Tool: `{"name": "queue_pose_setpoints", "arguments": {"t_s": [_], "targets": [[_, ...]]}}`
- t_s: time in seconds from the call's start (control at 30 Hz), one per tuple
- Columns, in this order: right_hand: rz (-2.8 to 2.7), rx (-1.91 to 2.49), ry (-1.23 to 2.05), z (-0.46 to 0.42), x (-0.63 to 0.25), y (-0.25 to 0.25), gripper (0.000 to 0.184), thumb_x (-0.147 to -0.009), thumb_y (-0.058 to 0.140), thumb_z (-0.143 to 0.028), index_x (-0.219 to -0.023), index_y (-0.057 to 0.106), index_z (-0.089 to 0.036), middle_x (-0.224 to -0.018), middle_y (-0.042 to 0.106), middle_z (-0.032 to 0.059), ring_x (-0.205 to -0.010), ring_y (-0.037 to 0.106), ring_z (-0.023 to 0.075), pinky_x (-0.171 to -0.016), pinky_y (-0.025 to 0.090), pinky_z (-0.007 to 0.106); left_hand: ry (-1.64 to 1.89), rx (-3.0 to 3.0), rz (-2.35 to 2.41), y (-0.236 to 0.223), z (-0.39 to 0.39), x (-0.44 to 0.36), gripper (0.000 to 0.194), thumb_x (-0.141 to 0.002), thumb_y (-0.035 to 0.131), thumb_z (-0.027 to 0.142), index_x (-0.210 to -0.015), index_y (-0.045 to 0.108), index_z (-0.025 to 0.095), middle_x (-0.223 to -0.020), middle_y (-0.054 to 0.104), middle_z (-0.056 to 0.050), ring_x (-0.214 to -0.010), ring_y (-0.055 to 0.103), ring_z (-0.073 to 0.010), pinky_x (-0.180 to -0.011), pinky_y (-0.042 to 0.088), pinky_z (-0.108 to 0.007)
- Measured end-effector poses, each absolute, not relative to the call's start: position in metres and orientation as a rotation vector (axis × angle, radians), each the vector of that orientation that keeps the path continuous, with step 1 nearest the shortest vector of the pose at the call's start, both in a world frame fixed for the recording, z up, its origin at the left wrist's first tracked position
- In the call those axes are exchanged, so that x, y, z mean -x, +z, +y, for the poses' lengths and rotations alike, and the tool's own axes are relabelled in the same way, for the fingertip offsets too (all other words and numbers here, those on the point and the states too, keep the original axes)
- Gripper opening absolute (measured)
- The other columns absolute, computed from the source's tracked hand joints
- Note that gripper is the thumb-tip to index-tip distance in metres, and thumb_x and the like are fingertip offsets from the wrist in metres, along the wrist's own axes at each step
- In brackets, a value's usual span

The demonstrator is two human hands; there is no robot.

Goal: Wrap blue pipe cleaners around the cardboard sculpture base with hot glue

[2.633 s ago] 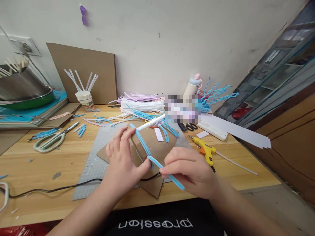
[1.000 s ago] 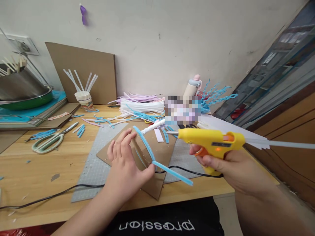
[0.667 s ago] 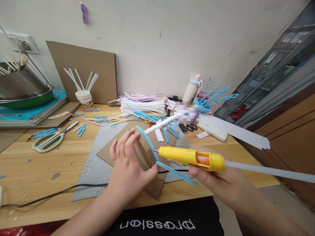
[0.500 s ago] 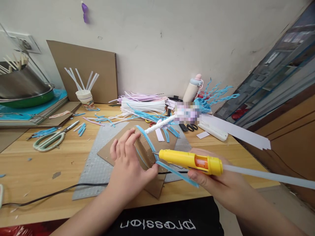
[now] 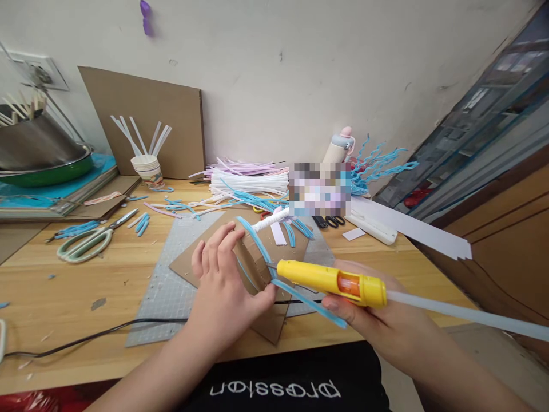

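My left hand (image 5: 227, 274) is closed round a round cardboard base (image 5: 254, 260), tilted on its side. A light blue pipe cleaner (image 5: 258, 240) runs along the base's rim, and its loose end hangs toward my right hand. From the base a white wrapped stem (image 5: 274, 219) leads up to a blurred-out pale shape. In my right hand (image 5: 369, 309) is a yellow hot glue gun (image 5: 330, 278), with a long translucent glue stick (image 5: 463, 317) out of its back. The gun's metal tip touches or nearly touches the blue pipe cleaner at the rim.
Under the base lie a cardboard sheet (image 5: 189, 263) and a grey cutting mat (image 5: 150, 303). Scissors (image 5: 86, 245) lie at left, near cut blue pieces. Behind are white pipe cleaner bundles (image 5: 249, 182), a paper cup (image 5: 148, 170) and a bottle (image 5: 337, 151). A black cord (image 5: 107, 327) crosses the table.
Both hands, the base and the glue gun stay almost where they were. The view has shifted slightly, and the gun's tip remains at the blue rim.
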State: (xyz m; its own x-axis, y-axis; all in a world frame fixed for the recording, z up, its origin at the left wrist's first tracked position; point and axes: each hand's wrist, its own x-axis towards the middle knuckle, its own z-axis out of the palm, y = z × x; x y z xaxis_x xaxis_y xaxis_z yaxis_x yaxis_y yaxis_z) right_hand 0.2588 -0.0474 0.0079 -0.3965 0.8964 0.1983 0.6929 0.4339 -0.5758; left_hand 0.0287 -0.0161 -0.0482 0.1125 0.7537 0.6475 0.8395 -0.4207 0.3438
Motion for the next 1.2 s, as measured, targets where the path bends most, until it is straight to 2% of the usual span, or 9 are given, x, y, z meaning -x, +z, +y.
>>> {"name": "queue_pose_setpoints", "arguments": {"t_s": [0.23, 0.37, 0.87, 1.0, 1.2], "targets": [[-2.198, 1.350, 0.544, -0.049, -0.261, 0.004, 0.022, -0.097, 0.050, -0.042, -0.089, 0.059, -0.024, -0.079, 0.066, 0.0011, -0.072, 0.063, 0.0189, -0.058, 0.049, 0.030, -1.214, 2.262, -1.625, -0.049, -0.016, -0.028, 0.078, -0.068, 0.068, 0.035, -0.135, 0.034, 0.016, -0.141, 0.046, -0.021, -0.133, 0.042, -0.0365, -0.109, 0.030, -0.060], [-2.201, 1.374, 0.549, -0.049, -0.262, 0.003, 0.023, -0.097, 0.049, -0.044, -0.093, 0.060, -0.024, -0.080, 0.067, 0.0008, -0.071, 0.064, 0.0188, -0.056, 0.047, 0.029, -1.217, 2.257, -1.632, -0.049, -0.017, -0.027, 0.077, -0.068, 0.068, 0.035, -0.135, 0.034, 0.016, -0.140, 0.046, -0.021, -0.133, 0.043, -0.0367, -0.108, 0.031, -0.060], [-2.242, 1.511, 0.609, -0.055, -0.263, 0.006, 0.036, -0.098, 0.044, -0.051, -0.077, 0.052, -0.023, -0.070, 0.059, -0.0007, -0.063, 0.056, 0.0163, -0.057, 0.043, 0.030, -1.223, 2.251, -1.655, -0.049, -0.014, -0.025, 0.078, -0.067, 0.069, 0.035, -0.134, 0.035, 0.015, -0.140, 0.046, -0.022, -0.132, 0.044, -0.0380, -0.107, 0.031, -0.061], [-2.243, 1.501, 0.605, -0.055, -0.261, 0.011, 0.034, -0.097, 0.049, -0.047, -0.073, 0.050, -0.023, -0.068, 0.057, -0.0021, -0.058, 0.053, 0.0142, -0.052, 0.040, 0.027, -1.221, 2.253, -1.648, -0.049, -0.014, -0.026, 0.078, -0.067, 0.069, 0.035, -0.134, 0.035, 0.015, -0.140, 0.046, -0.022, -0.132, 0.044, -0.0378, -0.107, 0.031, -0.061], [-2.278, 1.406, 0.596, -0.055, -0.259, 0.015, 0.026, -0.097, 0.050, -0.042, -0.079, 0.053, -0.023, -0.073, 0.059, -0.0009, -0.063, 0.055, 0.0149, -0.056, 0.041, 0.028, -1.222, 2.259, -1.656, -0.049, -0.014, -0.025, 0.079, -0.067, 0.069, 0.036, -0.135, 0.033, 0.017, -0.141, 0.045, -0.021, -0.133, 0.043, -0.0370, -0.108, 0.030, -0.060]]}}
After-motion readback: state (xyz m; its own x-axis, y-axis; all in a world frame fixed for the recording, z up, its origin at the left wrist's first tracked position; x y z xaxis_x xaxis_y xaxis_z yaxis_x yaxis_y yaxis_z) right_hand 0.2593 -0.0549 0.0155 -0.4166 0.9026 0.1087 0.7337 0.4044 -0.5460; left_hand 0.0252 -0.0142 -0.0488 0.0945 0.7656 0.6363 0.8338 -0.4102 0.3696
